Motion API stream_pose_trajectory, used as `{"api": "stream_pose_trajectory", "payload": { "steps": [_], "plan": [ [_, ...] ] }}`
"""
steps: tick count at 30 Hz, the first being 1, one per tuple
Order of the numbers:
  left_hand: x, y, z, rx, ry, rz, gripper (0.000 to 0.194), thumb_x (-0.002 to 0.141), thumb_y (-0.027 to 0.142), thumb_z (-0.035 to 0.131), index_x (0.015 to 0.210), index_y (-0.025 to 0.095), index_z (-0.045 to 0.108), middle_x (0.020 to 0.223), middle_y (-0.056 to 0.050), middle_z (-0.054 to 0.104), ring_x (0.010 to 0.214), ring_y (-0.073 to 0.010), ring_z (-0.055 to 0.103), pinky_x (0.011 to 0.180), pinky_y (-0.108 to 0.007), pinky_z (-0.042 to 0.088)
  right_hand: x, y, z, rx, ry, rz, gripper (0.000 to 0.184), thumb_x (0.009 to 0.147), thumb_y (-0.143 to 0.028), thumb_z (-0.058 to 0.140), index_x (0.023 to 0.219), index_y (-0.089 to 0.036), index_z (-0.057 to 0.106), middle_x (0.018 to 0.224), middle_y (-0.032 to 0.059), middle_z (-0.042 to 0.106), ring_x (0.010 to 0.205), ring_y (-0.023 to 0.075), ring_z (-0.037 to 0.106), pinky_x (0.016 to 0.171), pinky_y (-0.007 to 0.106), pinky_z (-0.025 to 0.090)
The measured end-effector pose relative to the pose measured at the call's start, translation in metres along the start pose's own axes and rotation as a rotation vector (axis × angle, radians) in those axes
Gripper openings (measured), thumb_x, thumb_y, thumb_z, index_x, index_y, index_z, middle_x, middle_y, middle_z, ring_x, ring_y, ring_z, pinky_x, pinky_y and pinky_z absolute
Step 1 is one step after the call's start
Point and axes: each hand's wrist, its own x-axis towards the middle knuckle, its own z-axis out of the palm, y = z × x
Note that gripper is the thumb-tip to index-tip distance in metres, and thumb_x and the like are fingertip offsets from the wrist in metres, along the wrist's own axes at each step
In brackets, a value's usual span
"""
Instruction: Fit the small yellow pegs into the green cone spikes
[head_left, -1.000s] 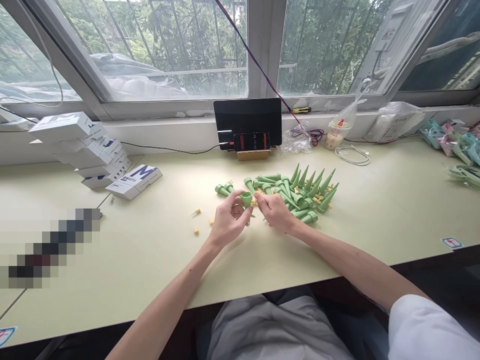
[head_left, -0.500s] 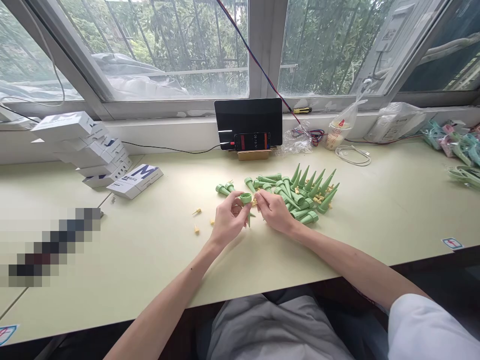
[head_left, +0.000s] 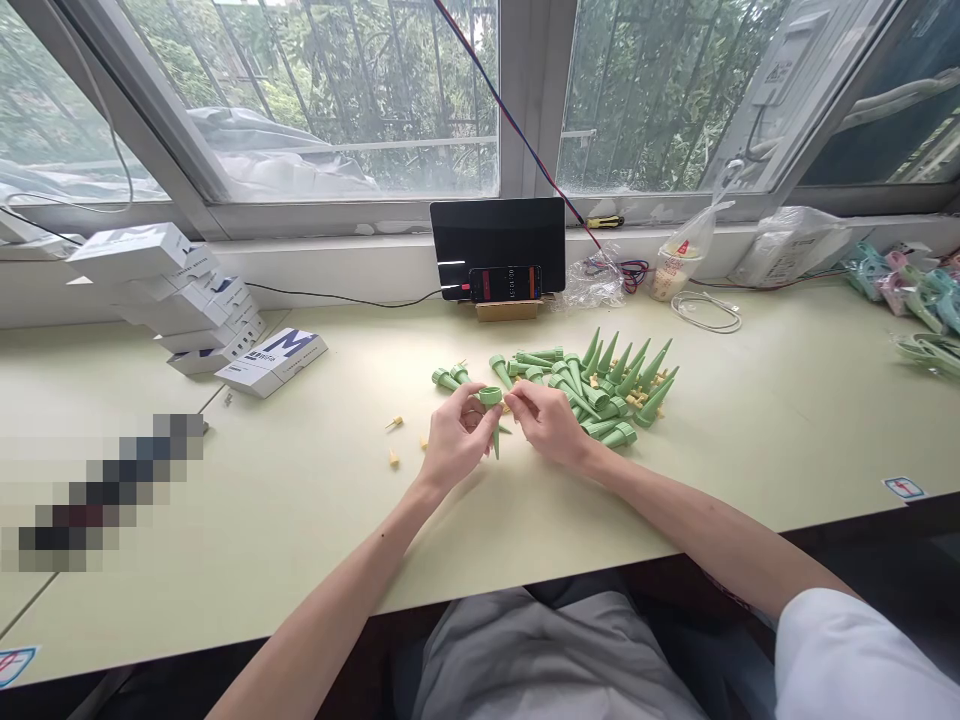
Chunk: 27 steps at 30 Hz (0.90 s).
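Note:
My left hand (head_left: pixel 460 440) is closed around a green plastic watering spike (head_left: pixel 491 397), its round open end up and its pointed tip down. Close beside that open end, my right hand (head_left: pixel 547 422) pinches with thumb and forefinger; whatever lies between the fingertips is too small or hidden to make out. Behind and to the right of my hands is a pile of green spikes (head_left: pixel 592 390), some lying flat and several standing point up. Small yellow pieces (head_left: pixel 641 397) are scattered among them. A few more yellow pieces (head_left: pixel 394 459) lie left of my left hand.
A black tablet (head_left: pixel 497 230) and a phone (head_left: pixel 504 284) showing a timer lean at the back by the window. White boxes (head_left: pixel 142 255) are stacked at the left. A bagged cup (head_left: pixel 677 265), cables and wrapped coloured items (head_left: pixel 900 285) sit along the right back.
My right hand has shifted slightly left against the spike's rim. The yellow piece visible at its fingertips earlier no longer shows. The left hand barely moves.

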Motion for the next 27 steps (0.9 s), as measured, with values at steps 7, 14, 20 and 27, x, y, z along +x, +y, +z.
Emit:
{"api": "stream_pose_trajectory", "payload": {
  "steps": [7, 14, 20, 27],
  "plan": [
    [-0.0009, 0.0014, 0.0000, 0.031, -0.003, 0.026, 0.034, 0.085, 0.042, 0.068, 0.107, 0.019, 0.057, 0.070, 0.002, 0.061, 0.045, -0.0102, 0.054, 0.043, -0.024, 0.047, -0.0019, -0.0009, 0.0014, 0.054, 0.016, 0.008, 0.017, 0.101, -0.033, 0.046, 0.093, -0.020, 0.053, 0.063, -0.0032, 0.051, 0.052, 0.0116, 0.041, 0.053, 0.025, 0.033],
    [-0.0013, 0.0029, 0.0005, 0.031, -0.002, 0.026, 0.033, 0.085, 0.041, 0.068, 0.107, 0.019, 0.058, 0.068, 0.002, 0.060, 0.046, -0.0103, 0.054, 0.044, -0.024, 0.047, -0.0029, -0.0008, 0.0027, 0.080, 0.022, 0.020, 0.011, 0.101, -0.032, 0.046, 0.096, -0.022, 0.049, 0.058, -0.0061, 0.047, 0.047, 0.0111, 0.038, 0.050, 0.024, 0.031],
    [-0.0012, 0.0003, 0.0004, 0.025, -0.003, 0.020, 0.032, 0.085, 0.040, 0.068, 0.106, 0.018, 0.058, 0.070, 0.002, 0.062, 0.045, -0.0101, 0.054, 0.043, -0.024, 0.046, -0.0012, -0.0022, 0.0003, 0.091, -0.006, 0.035, 0.013, 0.100, -0.032, 0.047, 0.091, -0.022, 0.048, 0.057, -0.0049, 0.049, 0.048, 0.0123, 0.042, 0.051, 0.025, 0.033],
    [-0.0010, -0.0018, 0.0008, 0.003, -0.001, -0.007, 0.030, 0.085, 0.040, 0.068, 0.104, 0.018, 0.058, 0.069, 0.002, 0.062, 0.043, -0.0095, 0.053, 0.040, -0.023, 0.044, 0.0001, -0.0011, -0.0004, 0.062, -0.052, 0.038, 0.017, 0.100, -0.031, 0.045, 0.088, -0.021, 0.049, 0.060, -0.0033, 0.050, 0.051, 0.0129, 0.044, 0.053, 0.026, 0.034]
  ]
}}
